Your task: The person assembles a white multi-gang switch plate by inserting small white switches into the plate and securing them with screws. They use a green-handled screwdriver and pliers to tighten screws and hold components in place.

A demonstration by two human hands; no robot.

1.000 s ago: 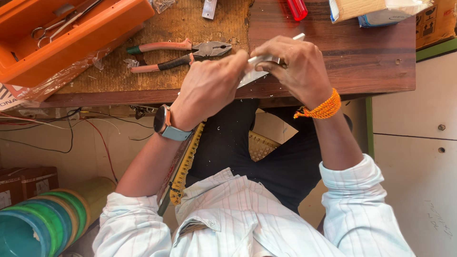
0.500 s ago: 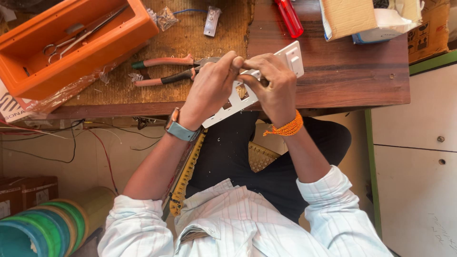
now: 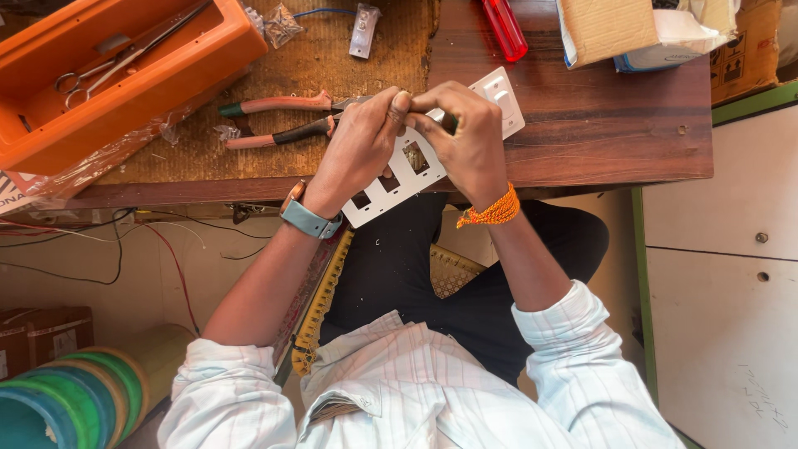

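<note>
Nearest the camera are the person's striped white shirt (image 3: 416, 391) and rolled sleeves, with dark trousers (image 3: 465, 274) below the table edge and a yellow woven seat (image 3: 324, 299) showing beside the leg. Both forearms reach up to the edge of the wooden table (image 3: 598, 141), where the hands meet over a white switch plate (image 3: 416, 162) that lies tilted, half over the table edge, with several open rectangular cut-outs and one switch at its far corner. The left hand (image 3: 357, 150), with a watch on a pale blue strap (image 3: 309, 218) at the wrist, has its fingers curled and pinched together at the plate's upper side; the right hand (image 3: 465, 141), with an orange thread band (image 3: 490, 212) at the wrist, closes over the plate from the other side, fingertips pressed against those of the left. Whether something small sits between the fingertips I cannot tell. Just beyond the left hand lie pliers (image 3: 283, 116) with reddish handles on a brown fibre mat (image 3: 332, 66). Farther off stand an orange plastic tray (image 3: 224, 41) holding scissors (image 3: 91, 75), a red screwdriver handle (image 3: 504, 29), a small clear packet (image 3: 363, 18) and a cardboard box (image 3: 607, 29). At the lower left are green and blue spools (image 3: 58, 407).
</note>
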